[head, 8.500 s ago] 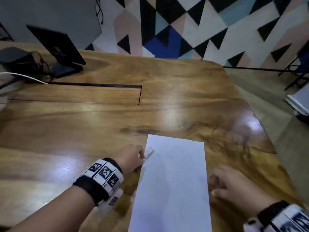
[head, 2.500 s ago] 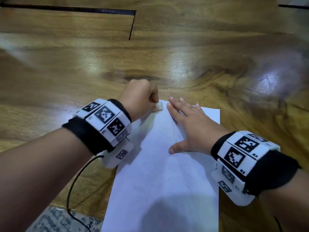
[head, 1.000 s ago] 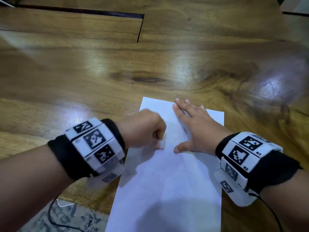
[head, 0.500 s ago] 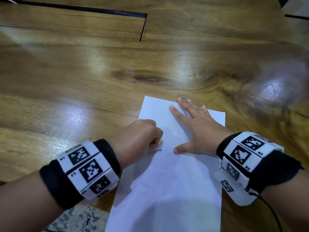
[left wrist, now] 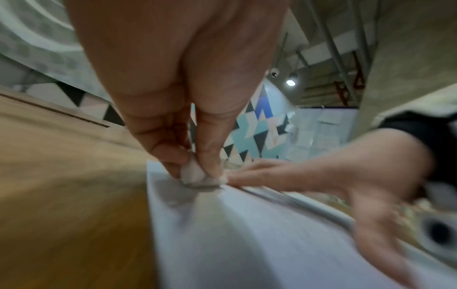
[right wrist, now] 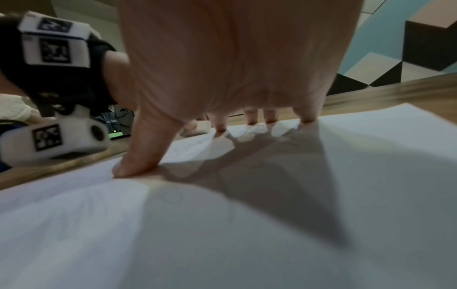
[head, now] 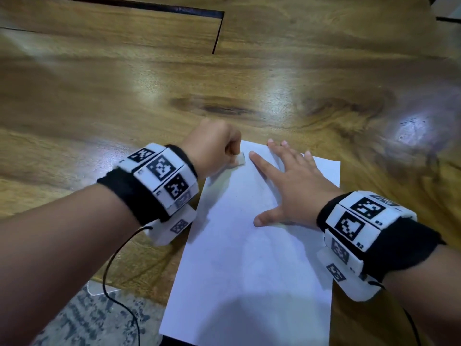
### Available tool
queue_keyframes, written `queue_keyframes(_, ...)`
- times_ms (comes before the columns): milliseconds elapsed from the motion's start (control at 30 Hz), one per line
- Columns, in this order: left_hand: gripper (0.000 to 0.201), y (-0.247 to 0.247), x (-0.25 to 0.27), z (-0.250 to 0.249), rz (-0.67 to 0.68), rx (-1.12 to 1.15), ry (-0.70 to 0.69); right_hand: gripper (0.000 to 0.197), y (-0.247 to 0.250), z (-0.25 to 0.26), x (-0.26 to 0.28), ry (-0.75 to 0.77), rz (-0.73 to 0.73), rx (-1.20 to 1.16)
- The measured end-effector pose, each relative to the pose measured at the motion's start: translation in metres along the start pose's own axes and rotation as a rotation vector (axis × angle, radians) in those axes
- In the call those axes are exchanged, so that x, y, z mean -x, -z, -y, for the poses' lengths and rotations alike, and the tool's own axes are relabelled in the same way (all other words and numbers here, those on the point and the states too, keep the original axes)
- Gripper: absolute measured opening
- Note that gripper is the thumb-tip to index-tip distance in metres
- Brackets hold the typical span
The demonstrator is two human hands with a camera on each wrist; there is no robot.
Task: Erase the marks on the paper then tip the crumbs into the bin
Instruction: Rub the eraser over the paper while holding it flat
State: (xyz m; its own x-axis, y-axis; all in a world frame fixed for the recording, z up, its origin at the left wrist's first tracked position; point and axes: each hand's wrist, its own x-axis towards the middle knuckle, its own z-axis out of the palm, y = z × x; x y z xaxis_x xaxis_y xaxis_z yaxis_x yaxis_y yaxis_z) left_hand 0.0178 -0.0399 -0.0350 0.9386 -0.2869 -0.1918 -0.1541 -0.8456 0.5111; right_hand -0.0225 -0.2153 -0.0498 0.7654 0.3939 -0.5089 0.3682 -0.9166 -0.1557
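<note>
A white sheet of paper (head: 249, 258) lies lengthwise on the wooden table (head: 124, 96). My left hand (head: 214, 146) pinches a small white eraser (head: 240, 159) and holds it down on the paper's far left corner. In the left wrist view the eraser (left wrist: 195, 175) sits between thumb and fingers, touching the paper (left wrist: 247, 234). My right hand (head: 289, 186) lies flat on the far part of the sheet, fingers spread. The right wrist view shows its thumb and fingertips (right wrist: 220, 127) pressing the paper (right wrist: 247, 234). Faint pencil marks are barely visible. No bin is in view.
A dark slot with a hatch (head: 217, 33) cuts the table's far side. A patterned rug (head: 87, 320) and a black cable (head: 112, 283) show below the near table edge on the left. A geometric patterned wall (left wrist: 259, 127) stands behind.
My left hand has slid the eraser away from me, from the sheet's left edge near the right thumb up to the far left corner. The right hand stays pressed flat.
</note>
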Motion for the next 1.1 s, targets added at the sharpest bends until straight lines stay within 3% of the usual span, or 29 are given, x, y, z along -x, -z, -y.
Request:
queue_keyframes(100,0.017,-0.005,0.038,0.007,0.133,-0.058,-0.104,0.121,0.0,0.0,0.0,0.001,0.002,0.004)
queue_keyframes(200,0.019,-0.005,0.058,0.01,0.335,-0.071,-0.082,0.12,0.0,0.001,0.001,0.001,0.006,0.008)
queue_keyframes(233,0.017,-0.002,0.053,0.009,0.325,-0.061,-0.059,0.12,0.0,0.001,0.001,0.002,0.004,0.01)
queue_keyframes(367,0.01,0.004,0.015,0.001,0.043,-0.027,0.008,0.121,-0.001,0.002,0.001,-0.002,-0.001,0.025)
queue_keyframes(433,0.013,-0.001,0.02,0.0,0.014,-0.054,-0.002,0.121,0.0,0.002,0.001,-0.001,0.005,0.026)
queue_keyframes(533,0.023,-0.007,0.055,0.01,0.125,-0.09,-0.109,0.12,0.001,0.001,0.001,-0.003,0.016,0.022)
queue_keyframes(633,0.016,-0.003,0.071,0.017,0.337,-0.079,-0.072,0.12,0.001,0.002,0.001,-0.002,0.019,0.018)
queue_keyframes(700,0.011,0.003,0.056,0.014,0.272,-0.057,-0.038,0.119,0.001,0.002,0.001,-0.001,0.019,0.017)
queue_keyframes(800,0.01,0.009,0.021,0.006,0.049,-0.071,-0.003,0.119,0.0,0.002,0.001,-0.005,0.016,0.016)
queue_keyframes(900,0.009,0.001,0.023,0.006,-0.022,-0.107,-0.024,0.119,0.0,0.001,0.0,-0.005,0.016,0.017)
queue_keyframes(1000,0.017,-0.008,0.059,0.016,0.104,-0.06,-0.128,0.119,0.001,0.001,0.001,0.0,0.017,0.011)
queue_keyframes(1100,0.017,-0.007,0.073,0.023,0.341,-0.024,-0.064,0.12,0.001,0.002,0.002,0.003,0.015,0.002)
